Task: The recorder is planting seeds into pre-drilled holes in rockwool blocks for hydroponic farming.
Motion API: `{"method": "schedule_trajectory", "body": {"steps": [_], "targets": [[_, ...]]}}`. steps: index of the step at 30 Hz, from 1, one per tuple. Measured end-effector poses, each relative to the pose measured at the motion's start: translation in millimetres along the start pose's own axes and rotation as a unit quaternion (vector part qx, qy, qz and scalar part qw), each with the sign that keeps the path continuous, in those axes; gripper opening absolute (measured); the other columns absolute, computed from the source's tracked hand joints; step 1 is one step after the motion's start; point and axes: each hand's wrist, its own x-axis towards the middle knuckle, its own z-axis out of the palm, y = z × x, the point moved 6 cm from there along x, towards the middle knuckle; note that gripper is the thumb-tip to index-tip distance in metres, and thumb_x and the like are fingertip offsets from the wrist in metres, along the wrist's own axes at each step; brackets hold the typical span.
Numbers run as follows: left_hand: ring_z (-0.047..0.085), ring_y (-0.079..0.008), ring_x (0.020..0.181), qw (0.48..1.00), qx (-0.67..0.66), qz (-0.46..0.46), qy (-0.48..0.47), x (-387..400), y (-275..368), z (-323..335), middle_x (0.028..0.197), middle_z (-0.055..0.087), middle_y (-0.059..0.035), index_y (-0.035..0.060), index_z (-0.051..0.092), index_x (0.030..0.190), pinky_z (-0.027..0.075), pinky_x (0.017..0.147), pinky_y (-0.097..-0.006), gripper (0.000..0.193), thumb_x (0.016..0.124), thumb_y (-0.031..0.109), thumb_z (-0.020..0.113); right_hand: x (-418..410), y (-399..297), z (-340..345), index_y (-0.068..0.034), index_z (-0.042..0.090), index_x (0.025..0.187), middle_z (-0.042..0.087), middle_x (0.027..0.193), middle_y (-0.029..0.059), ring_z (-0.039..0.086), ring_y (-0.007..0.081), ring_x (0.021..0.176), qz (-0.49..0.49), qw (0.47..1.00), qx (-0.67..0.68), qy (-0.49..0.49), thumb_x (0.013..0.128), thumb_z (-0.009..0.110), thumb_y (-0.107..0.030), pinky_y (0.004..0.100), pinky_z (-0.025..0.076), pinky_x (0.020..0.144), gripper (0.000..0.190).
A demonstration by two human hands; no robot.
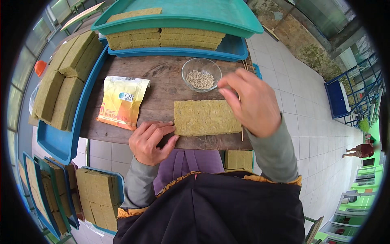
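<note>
A flat rectangular slab of fibrous, rockwool-like growing medium [204, 118] lies on the wooden table before me. My left hand [154, 140] rests at its left end, forefinger and thumb touching the edge near the lower corner. Above the slab's right half hovers my right hand [253, 99], slightly blurred. Its thumb and forefinger are close together beside the rim of a glass bowl [186, 80]; whether a seed is between them is too small to tell. Small, round, pale seeds [199, 80] cover the bowl's bottom. A thin wooden stick [242, 134] shows along the slab's right end.
A yellow-orange seed packet [122, 103] bearing writing lies left of the bowl. Blue trays [58, 141] with stacked slabs [56, 97] flank the table's left side and back. A green tray [182, 23] sits on the back stack. Far right, a person [364, 150] is on the tiled floor.
</note>
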Motion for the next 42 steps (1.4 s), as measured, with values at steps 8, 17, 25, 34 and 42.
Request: {"method": "schedule_trajectory", "body": {"steps": [8, 17, 25, 34, 42], "targets": [[0.066, -0.0228, 0.079, 1.0, 0.002, 0.006, 0.005, 1.8, 0.2, 1.3, 0.087, 0.072, -0.0041, 0.0074, 0.07, 0.084, 0.053, 0.069, -0.0322, 0.023, 0.064, 0.011, 0.081, 63.1, 38.3, 73.2, -0.01, 0.073, 0.089, 0.07, 0.084, 0.015, 0.068, 0.0326, 0.084, 0.041, 0.969, -0.144, -0.196, 0.08, 0.071, -0.017, 0.0427, 0.053, 0.071, 0.012], [0.066, -0.0248, 0.08, 1.0, -0.002, 0.0, -0.001, 2.8, -0.1, 0.9, 0.087, 0.072, -0.0067, 0.0051, 0.069, 0.084, 0.052, 0.072, -0.0335, 0.021, 0.066, 0.01, 0.079, 72.8, 41.3, 100.3, -0.008, 0.072, 0.082, 0.07, 0.084, 0.0175, 0.068, 0.0362, 0.084, 0.049, 0.953, -0.184, -0.238, 0.084, 0.06, -0.018, 0.0458, 0.054, 0.074, 0.016], [0.066, -0.0249, 0.08, 1.0, -0.006, -0.003, 0.003, 1.1, -0.8, 0.5, 0.087, 0.072, -0.0069, 0.0047, 0.069, 0.084, 0.052, 0.072, -0.0336, 0.021, 0.066, 0.009, 0.079, 72.6, 31.9, 94.9, -0.004, 0.073, 0.092, 0.071, 0.098, 0.0171, 0.069, 0.0318, 0.095, 0.084, 0.935, -0.185, -0.29, 0.081, 0.062, -0.006, 0.0404, 0.055, 0.08, 0.016], [0.066, -0.0256, 0.081, 1.0, -0.006, -0.006, -0.003, 1.3, 0.3, 1.7, 0.087, 0.072, -0.0072, 0.0044, 0.069, 0.085, 0.053, 0.072, -0.0337, 0.022, 0.066, 0.008, 0.079, 46.0, 15.5, 51.6, -0.006, 0.068, 0.082, 0.067, 0.079, 0.016, 0.065, 0.0368, 0.077, -0.009, 0.992, -0.08, -0.096, 0.081, 0.063, -0.011, 0.0448, 0.051, 0.067, 0.007], [0.066, -0.0267, 0.081, 1.0, -0.001, 0.0, -0.005, 2.1, -0.2, 0.5, 0.088, 0.072, -0.0078, 0.004, 0.069, 0.085, 0.053, 0.073, -0.0347, 0.021, 0.067, 0.007, 0.079, -31.9, -4.0, 31.9, -0.005, 0.066, 0.086, 0.066, 0.079, 0.0113, 0.065, 0.0336, 0.07, 0.001, 0.994, 0.066, -0.083, 0.082, 0.066, -0.008, 0.0406, 0.051, 0.061, 0.005]]}}
